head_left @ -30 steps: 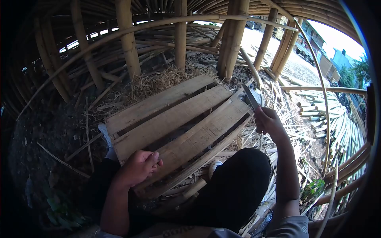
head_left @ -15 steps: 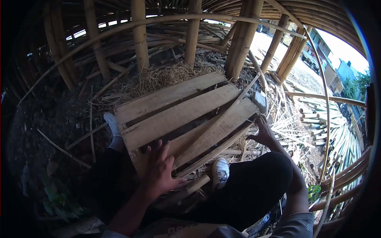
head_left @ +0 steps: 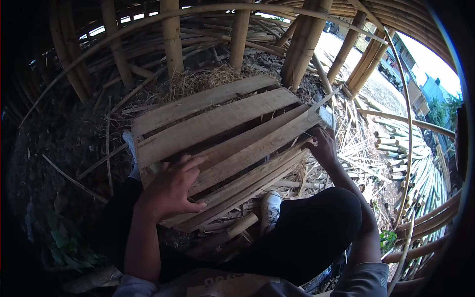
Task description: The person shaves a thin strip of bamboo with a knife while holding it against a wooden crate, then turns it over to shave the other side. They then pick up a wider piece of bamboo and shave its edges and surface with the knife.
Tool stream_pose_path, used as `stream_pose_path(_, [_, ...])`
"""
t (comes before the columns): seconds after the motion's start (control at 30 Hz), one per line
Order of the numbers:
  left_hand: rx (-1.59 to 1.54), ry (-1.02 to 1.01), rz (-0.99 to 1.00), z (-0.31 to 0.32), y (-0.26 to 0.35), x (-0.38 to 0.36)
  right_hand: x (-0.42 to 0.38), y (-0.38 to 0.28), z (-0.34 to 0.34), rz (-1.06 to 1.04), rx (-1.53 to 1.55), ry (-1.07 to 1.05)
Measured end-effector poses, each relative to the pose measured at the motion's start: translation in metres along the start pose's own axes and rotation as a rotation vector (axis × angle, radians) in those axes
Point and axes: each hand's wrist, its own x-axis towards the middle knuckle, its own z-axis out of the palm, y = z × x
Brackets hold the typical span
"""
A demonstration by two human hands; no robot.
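Observation:
A slatted wooden crate (head_left: 217, 115) lies in front of me between my legs, with gaps between its upper boards. My left hand (head_left: 170, 185) is over the crate's near left corner, fingers spread across the boards and thumb apart on the near side. At the right end, my right hand (head_left: 322, 144) has its fingers curled around the crate's edge; part of the grip is hidden. A thin pale bamboo strip (head_left: 327, 100) sticks out past the far right corner.
Upright bamboo posts (head_left: 171, 39) stand behind the crate, with straw (head_left: 203, 81) at their feet. Cut bamboo poles (head_left: 420, 163) are piled at the right. A short bamboo piece (head_left: 242, 223) lies near my white shoe (head_left: 271, 210).
The crate has shifted slightly left and tilted, showing more of its near side. My left hand moved left and down onto its corner; my right hand closed on its right edge.

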Motion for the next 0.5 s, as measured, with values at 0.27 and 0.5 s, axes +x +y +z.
stream_pose_path(0.27, [-0.23,-0.079,-0.076,-0.052,-0.038,0.024,0.058,-0.021,-0.011,-0.12,-0.042,0.049])
stream_pose_path(0.5, [-0.163,-0.266,-0.181,-0.076,-0.032,0.037,0.06,-0.023,-0.008,0.01,0.09,0.041])
